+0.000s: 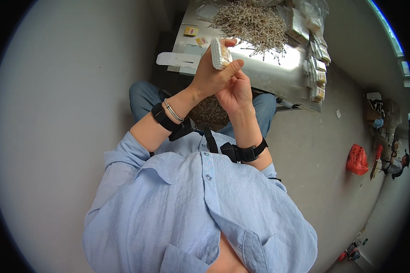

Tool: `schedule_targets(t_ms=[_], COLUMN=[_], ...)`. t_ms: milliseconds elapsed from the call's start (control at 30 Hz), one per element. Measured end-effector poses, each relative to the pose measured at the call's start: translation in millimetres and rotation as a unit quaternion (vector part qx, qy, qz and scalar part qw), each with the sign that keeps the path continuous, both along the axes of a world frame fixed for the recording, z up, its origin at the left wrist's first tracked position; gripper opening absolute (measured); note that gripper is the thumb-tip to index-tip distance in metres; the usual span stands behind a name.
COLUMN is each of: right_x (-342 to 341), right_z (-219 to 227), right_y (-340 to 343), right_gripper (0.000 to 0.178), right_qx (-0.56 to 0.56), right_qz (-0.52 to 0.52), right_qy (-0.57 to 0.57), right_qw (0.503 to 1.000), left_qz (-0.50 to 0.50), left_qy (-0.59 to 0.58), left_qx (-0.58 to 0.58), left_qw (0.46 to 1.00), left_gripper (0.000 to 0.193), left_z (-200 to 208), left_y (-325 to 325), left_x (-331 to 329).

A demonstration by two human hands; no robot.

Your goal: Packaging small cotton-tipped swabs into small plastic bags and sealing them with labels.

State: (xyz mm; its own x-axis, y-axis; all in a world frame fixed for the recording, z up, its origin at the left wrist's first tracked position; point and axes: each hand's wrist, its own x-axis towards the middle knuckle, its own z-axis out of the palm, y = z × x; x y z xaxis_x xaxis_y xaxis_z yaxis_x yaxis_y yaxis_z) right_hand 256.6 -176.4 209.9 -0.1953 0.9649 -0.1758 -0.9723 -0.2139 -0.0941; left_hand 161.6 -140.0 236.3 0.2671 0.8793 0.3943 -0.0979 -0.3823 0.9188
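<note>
A small pack of cotton swabs (pixel 217 54), its rows of white tips facing left, is held up above the near edge of the metal table. My left hand (pixel 210 73) is closed around it, thumb along the near side and fingers at the far side. Close against the left hand, my right hand (pixel 236 94) is turned palm up with its fingers bent. Its fingertips are mostly hidden behind the left hand, so I cannot tell whether they touch the pack. Black straps circle both wrists.
On the metal table (pixel 269 78) lies a large heap of loose swabs (pixel 250 22). Small yellow cards or boxes (pixel 191 32) and a white unfolded carton (pixel 177 59) are at the left. Stacked packs (pixel 320 73) line the right edge. A red bag (pixel 357 159) stands on the floor.
</note>
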Motion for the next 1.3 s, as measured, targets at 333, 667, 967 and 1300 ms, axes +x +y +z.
schedule_targets(t_ms=[333, 667, 967, 1300], right_x=[18, 21, 42, 225], right_z=[-24, -7, -19, -116], right_y=[4, 5, 7, 7], right_gripper=[0.036, 0.046, 0.030, 0.024], right_qx=[0.011, -0.037, -0.061, -0.289], right_qz=[0.020, -0.018, -0.028, -0.480], right_qy=[0.055, 0.006, -0.140, -0.238], right_qw=[0.998, 0.999, 0.988, 0.794], left_qz=[-0.067, -0.066, -0.246, -0.184], left_qy=[-0.031, 0.005, -0.095, 0.082], left_qx=[-0.062, -0.020, -0.343, -0.474], left_qw=[0.995, 0.998, 0.902, 0.857], left_gripper=[0.038, 0.036, 0.049, 0.048], left_z=[-19, -21, -55, -104], left_y=[16, 25, 33, 26], left_x=[13, 26, 9, -17])
